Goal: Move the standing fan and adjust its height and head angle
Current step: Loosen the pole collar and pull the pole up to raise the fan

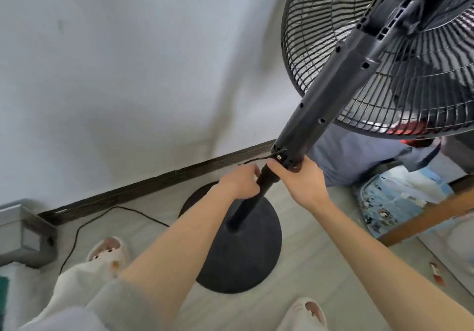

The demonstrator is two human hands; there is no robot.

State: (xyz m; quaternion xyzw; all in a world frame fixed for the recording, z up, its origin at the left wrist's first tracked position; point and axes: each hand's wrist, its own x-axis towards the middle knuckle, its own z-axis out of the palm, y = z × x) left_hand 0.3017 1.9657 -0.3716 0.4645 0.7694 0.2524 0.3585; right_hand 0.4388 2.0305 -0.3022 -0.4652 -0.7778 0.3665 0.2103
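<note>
A black cord (pixel 120 207) lies on the floor (pixel 143 197) near its far edge, by the wall. The standing fan (pixel 328 92) stands there on its round base (pixel 246 259). The left hand (pixel 239 183) has its fingers curled around the thin pole (pixel 247 202). The right hand (pixel 301 180) grips the same pole a little higher, just under the thick column. The fan head (pixel 400 87) is at the top right.

Noted a grey metal box (pixel 25 233) at far left, beside the end of the dark skirting board (pixel 154 182) under the white wall (pixel 128 61). Recorded pale slippers (pixel 110 251) on the light floor (pixel 302 274). Found at right a blue-grey cloth (pixel 359 156), a blue patterned cushion (pixel 400 197) just below it, and a brown wooden bar (pixel 423 218).
</note>
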